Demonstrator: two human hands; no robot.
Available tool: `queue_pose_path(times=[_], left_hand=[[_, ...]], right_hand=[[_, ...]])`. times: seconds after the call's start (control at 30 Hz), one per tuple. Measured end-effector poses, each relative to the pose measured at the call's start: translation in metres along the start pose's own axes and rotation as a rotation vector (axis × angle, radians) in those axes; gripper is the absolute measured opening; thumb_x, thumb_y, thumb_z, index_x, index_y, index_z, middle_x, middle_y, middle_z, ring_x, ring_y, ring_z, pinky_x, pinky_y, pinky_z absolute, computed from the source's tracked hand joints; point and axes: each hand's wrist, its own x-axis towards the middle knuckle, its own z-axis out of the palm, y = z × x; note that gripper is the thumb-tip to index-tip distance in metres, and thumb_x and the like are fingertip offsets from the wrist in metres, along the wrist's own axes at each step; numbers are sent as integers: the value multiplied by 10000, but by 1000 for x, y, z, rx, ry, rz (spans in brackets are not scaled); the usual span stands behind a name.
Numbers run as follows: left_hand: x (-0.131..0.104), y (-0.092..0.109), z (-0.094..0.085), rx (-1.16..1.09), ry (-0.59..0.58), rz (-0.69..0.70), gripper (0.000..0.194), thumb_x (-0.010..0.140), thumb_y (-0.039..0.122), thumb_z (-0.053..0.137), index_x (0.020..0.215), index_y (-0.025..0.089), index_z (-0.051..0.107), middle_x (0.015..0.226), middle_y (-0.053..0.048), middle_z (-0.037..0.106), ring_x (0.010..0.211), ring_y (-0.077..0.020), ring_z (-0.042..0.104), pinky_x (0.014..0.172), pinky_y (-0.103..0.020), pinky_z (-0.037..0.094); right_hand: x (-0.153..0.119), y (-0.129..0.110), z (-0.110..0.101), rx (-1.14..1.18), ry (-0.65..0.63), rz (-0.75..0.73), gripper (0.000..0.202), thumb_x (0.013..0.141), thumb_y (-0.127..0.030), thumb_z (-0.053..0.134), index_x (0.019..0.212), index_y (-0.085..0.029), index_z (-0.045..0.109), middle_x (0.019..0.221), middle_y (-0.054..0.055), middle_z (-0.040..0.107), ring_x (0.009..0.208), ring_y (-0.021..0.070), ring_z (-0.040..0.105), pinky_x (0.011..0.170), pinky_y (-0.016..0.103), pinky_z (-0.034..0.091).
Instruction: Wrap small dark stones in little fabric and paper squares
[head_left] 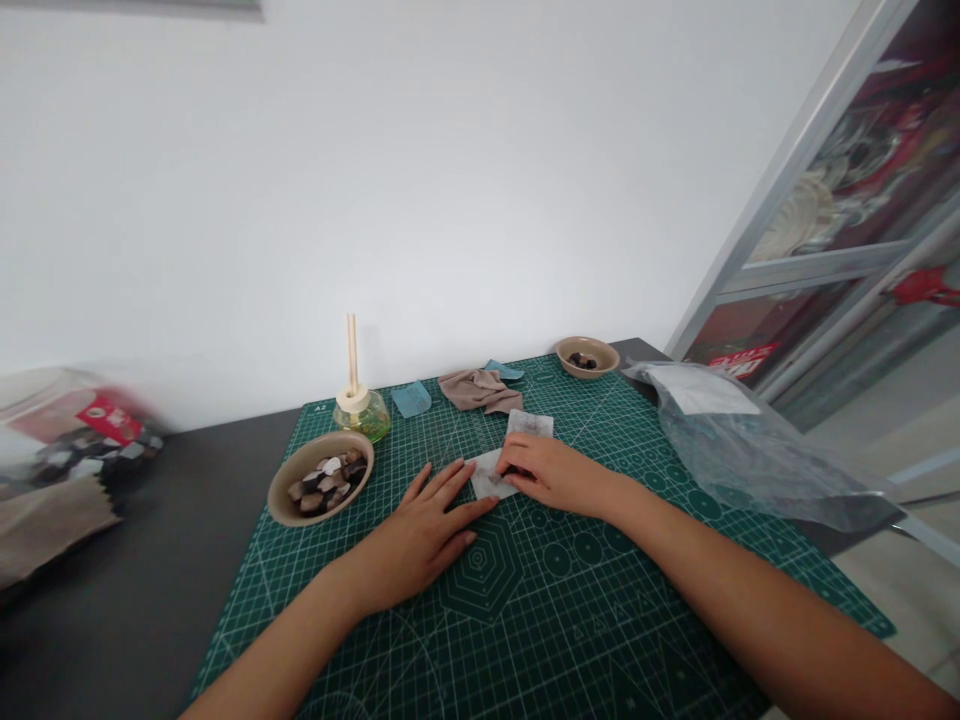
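I am spreading my left hand [431, 535] flat on the green mat [555, 625], fingers straight and parted, tips resting along the left edge of a pale sheet [484, 485]. I am most likely doing this to pin the sheet, as something so thin and loose would be slipping under any push.

My right hand [553, 472] is coming in from the other side, its fingers curled and drawn together, tips down on the sheet. Whether they are gripping something small there, I cannot tell; my own knuckles are hiding it, though dark smudges are showing on the paper beside them. The sheet itself is lying at the middle of the mat, between my two hands, probably so both are reaching it easily.

A grey sheet [531, 424] is lying just beyond my right fingers, perhaps as a second piece within reach. Farther off, a crumpled brown cloth [476, 390] is sitting with a blue scrap [412, 400] to its left, seemingly parked away from my working spot.

A bowl [278, 492] full of stones [328, 483] is standing on the left, near my left hand; a smaller-looking bowl [606, 358] with a few dark stones [583, 361] is standing far right. That separation is suggesting two groups being held apart.
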Motion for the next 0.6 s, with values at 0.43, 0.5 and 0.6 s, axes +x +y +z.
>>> queue_pose_path(times=[0.43,0.5,0.6], left_hand=[[1,2,-1,-5,-1,-1,456,977,251,409,1416,347,331,1543,-32,171,1407,-263,139,1114,-532,136],[1,2,-1,-1,-8,-4,452,976,255,412,1414,342,338,1543,-35,173,1406,-265,140,1116,-530,135],[1,1,-1,5,-3,-1,447,976,260,414,1410,341,345,1543,-36,169,1407,-268,137,1114,-535,134]], right_hand=[[0,-2,2,88,7,4,171,857,-83,518,980,-158,609,962,66,569,871,172,545,796,303,439],[0,0,1,65,0,2,168,859,-90,520,972,-157,625,950,66,565,856,171,545,791,304,438],[-1,1,0,49,15,10,165,860,-95,523,966,-157,633,936,63,563,850,170,542,784,299,436]])
